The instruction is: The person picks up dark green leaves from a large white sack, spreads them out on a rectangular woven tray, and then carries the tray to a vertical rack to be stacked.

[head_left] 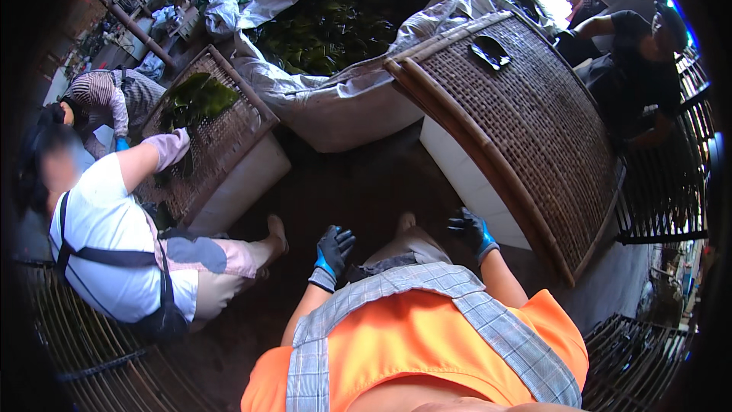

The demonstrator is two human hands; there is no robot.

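Note:
My left hand [333, 253], in a black and blue work glove, hangs in front of my apron with its fingers loosely apart and nothing in them. My right hand [473, 232], gloved alike, is held out with fingers spread, also holding nothing. It is nearest to the woven bamboo mat [518, 99] on my right, close to its pole edge but apart from it. On the far part of that mat lies one glossy dark piece, perhaps a wet leaf [489, 53]. Ahead stands a large silvery sack [335, 111], open at the top, full of wet dark green leaves [335, 27].
A person in a white shirt [114, 236] leans over a smaller woven mat [221, 137] with a green leaf pile [196, 101] on my left; a person in stripes [107, 95] works beyond. A person in dark clothes [637, 69] is at the right, near slatted racks [663, 175].

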